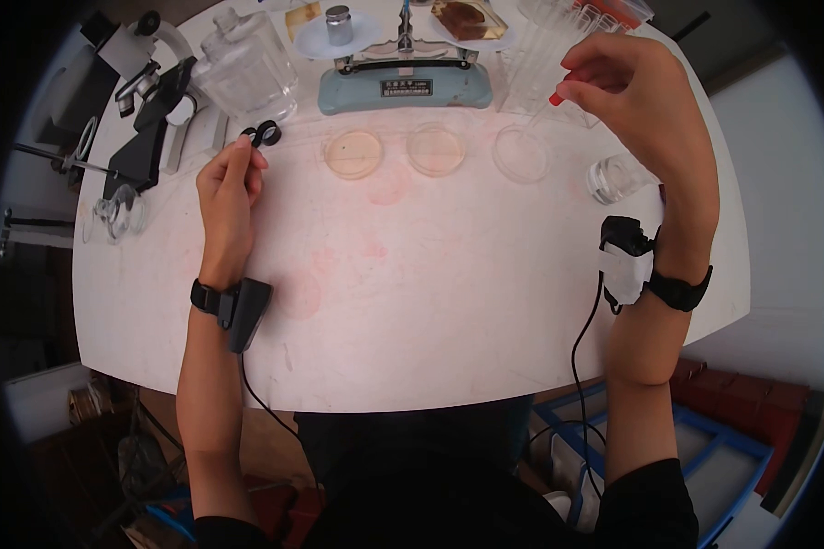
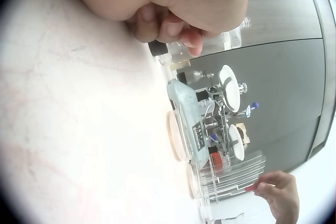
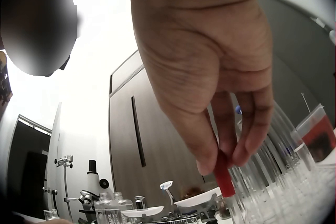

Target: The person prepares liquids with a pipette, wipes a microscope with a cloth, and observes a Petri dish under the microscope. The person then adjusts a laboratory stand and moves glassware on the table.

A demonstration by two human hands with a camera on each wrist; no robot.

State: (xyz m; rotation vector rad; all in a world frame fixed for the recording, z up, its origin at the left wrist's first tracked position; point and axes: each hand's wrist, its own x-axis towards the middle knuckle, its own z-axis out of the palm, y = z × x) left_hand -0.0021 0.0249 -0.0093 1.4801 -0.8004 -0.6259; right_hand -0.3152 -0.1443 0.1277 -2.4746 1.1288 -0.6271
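Observation:
My right hand (image 1: 627,91) is raised at the right side of the table and pinches the red rubber bulb (image 3: 224,179) of a dropper. Its thin glass tube slants down over the rightmost of three petri dishes (image 1: 547,165). The other two dishes, one of them the left dish (image 1: 353,174), lie in a row with it and look faintly amber. At the left, my left hand (image 1: 227,188) has its thumb and fingers curled at a small black magnifier (image 1: 267,134) with round rings, pinching its near end low over the table.
Behind the dishes stands a blue-green balance (image 1: 357,91) with a metal weight (image 1: 339,26) on one pan. Glass test tubes (image 1: 545,46) stand at back right, near a small glass beaker (image 1: 613,178). A big glass bottle (image 1: 247,69) and a microscope (image 1: 133,55) occupy the back left.

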